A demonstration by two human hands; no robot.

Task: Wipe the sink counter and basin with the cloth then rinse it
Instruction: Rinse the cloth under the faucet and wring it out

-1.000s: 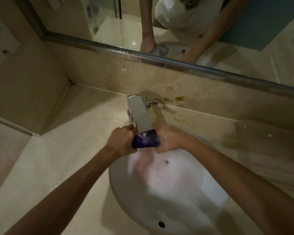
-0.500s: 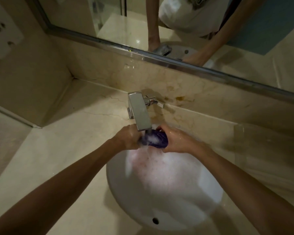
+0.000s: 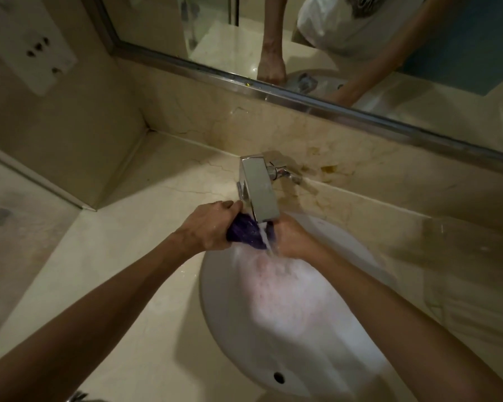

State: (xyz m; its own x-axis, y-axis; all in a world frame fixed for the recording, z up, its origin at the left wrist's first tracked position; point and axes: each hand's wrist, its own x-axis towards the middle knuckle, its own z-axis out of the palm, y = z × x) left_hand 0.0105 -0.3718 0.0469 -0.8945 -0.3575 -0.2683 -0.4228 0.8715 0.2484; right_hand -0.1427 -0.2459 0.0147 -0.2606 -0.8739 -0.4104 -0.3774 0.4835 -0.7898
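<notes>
A bunched purple cloth (image 3: 244,235) is held under the spout of the square chrome faucet (image 3: 257,190), with water running down over it. My left hand (image 3: 208,227) grips the cloth's left end and my right hand (image 3: 292,237) grips its right end. Both hands hover over the back of the white oval basin (image 3: 235,338), which holds foamy, pinkish water. The beige marble counter (image 3: 122,274) surrounds the basin.
A chrome-framed mirror (image 3: 302,39) runs along the back wall above a marble backsplash with a yellowish stain (image 3: 328,168). A white socket plate (image 3: 32,47) sits on the left wall. The basin's overflow hole (image 3: 278,377) is near the front rim.
Both hands have kept working the cloth under the running tap; it has shifted slightly left and is more bunched. The view has drifted a little.
</notes>
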